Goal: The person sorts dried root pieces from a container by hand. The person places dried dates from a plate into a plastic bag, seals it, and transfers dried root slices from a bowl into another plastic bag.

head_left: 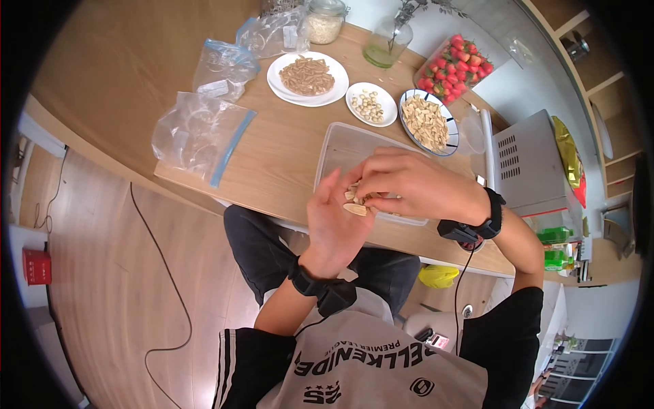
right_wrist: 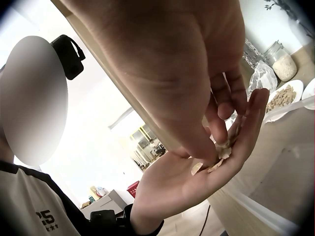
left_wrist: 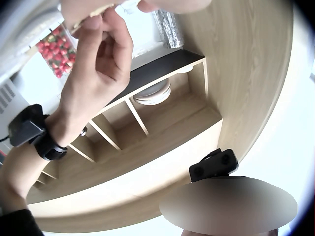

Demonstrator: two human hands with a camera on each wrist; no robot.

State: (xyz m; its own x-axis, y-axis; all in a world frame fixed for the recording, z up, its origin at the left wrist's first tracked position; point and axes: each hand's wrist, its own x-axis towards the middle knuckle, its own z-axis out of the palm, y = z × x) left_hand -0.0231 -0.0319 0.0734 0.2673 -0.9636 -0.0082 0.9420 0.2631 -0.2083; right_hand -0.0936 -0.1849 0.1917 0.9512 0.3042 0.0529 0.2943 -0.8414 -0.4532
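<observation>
My left hand point(head_left: 337, 221) is held palm up over the near side of a clear plastic box point(head_left: 327, 153), with several pale dried slices point(head_left: 355, 208) lying on its palm and fingers. From the right, my right hand point(head_left: 415, 184) reaches over it and pinches at the slices with thumb and fingertips. The right wrist view shows these fingertips down among the slices point(right_wrist: 224, 151) on the palm point(right_wrist: 172, 187). A blue-rimmed bowl point(head_left: 455, 136) behind the box holds similar pale slices.
Behind the box stand a small plate point(head_left: 353, 112) of round pale seeds and a white plate point(head_left: 274, 82) of brown pieces. Clear zip bags point(head_left: 197, 136) lie at the left. A strawberry box point(head_left: 453, 68), a glass vase point(head_left: 387, 48) and a jar point(head_left: 325, 24) line the back.
</observation>
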